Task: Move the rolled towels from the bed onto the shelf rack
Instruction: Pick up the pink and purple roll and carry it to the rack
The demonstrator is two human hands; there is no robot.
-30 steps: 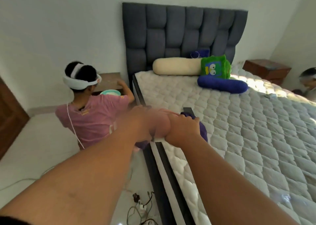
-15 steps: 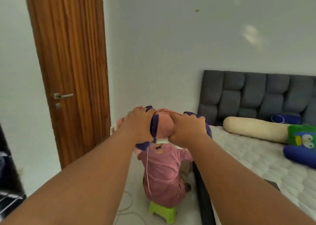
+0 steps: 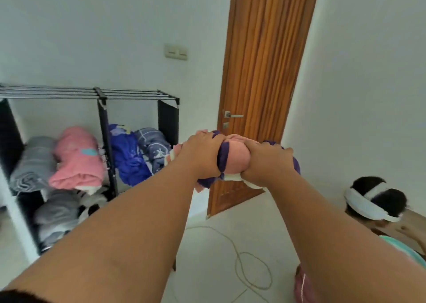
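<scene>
Both hands are out in front, arms stretched forward, and between them is the rolled towel (image 3: 234, 158), pink with purple bands. The left hand (image 3: 201, 156) is wrapped tight around its left end, the right hand (image 3: 265, 163) clamped over its right end, so the roll hangs in the air at about the height of the shelf rack's (image 3: 102, 95) upper shelf. The rack stands to the left against the white wall, black frame, a little apart from the carried roll. On it lie a pink roll (image 3: 77, 157), a grey roll (image 3: 32, 163), a blue bundle (image 3: 128, 155) and more below. A wooden door (image 3: 260, 72) stands straight behind the hands. A seated person (image 3: 378, 201) with a white headset is low on the right, and a cable (image 3: 249, 270) loops across the floor
</scene>
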